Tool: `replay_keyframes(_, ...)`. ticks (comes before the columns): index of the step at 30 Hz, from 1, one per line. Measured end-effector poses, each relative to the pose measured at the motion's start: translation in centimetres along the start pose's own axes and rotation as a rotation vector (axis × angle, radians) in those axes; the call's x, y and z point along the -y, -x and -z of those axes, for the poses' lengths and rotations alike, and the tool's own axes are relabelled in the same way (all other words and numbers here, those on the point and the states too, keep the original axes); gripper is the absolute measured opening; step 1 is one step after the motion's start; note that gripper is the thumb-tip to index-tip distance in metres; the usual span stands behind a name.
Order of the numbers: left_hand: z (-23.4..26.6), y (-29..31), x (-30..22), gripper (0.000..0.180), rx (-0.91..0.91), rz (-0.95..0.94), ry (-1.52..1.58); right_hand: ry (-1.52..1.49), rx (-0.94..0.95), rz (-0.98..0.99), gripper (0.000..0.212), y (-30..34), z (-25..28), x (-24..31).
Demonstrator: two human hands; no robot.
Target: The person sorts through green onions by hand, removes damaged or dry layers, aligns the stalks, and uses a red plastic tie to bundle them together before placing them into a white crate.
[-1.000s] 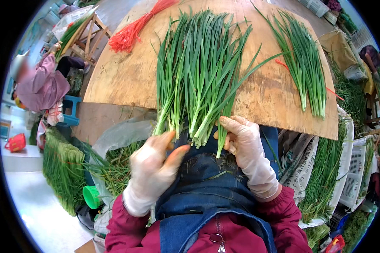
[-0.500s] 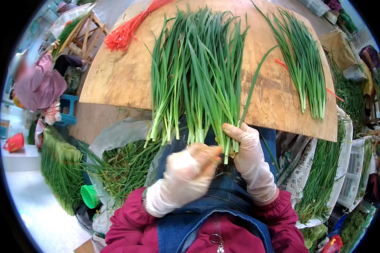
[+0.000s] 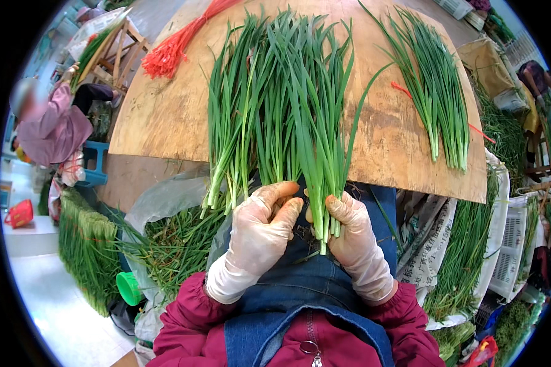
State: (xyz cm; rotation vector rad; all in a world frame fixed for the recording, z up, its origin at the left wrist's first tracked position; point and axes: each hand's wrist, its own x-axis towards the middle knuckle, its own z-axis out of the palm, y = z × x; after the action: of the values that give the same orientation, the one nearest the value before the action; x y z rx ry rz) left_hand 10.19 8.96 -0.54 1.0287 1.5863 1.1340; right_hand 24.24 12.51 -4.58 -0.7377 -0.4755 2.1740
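Over the near edge of our bench, our right grip pinches garlic chives; whether our left grip holds any, we cannot tell. We're likely gathering them; the next move wants level ends.

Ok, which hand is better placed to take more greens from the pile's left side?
Probably the left hand: it is nearer the left-side greens and seems to hold none, while the right hand pinches a bunch.

Greens on board (bag probably lower)
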Motion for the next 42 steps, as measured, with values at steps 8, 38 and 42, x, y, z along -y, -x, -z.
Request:
replay_keyframes(8, -1.1, -0.4, 0.1, 0.025, -0.033, -0.504, -0.484, -0.110, -0.015, 0.009, 0.026, 0.0, 0.2, -0.8)
replay_keyframes(38, 1.1, 2.9, -0.5, 0.020, 0.114, -0.570, -0.456, -0.028, -0.030, -0.108, 0.049, 0.4, -0.1, 0.3)
replay_keyframes(42, -1.8, 1.5, -0.2, 0.026, 0.084, -0.552, -0.585, 0.102, -0.089, -0.045, 0.040, 0.8, -0.5, 0.5)
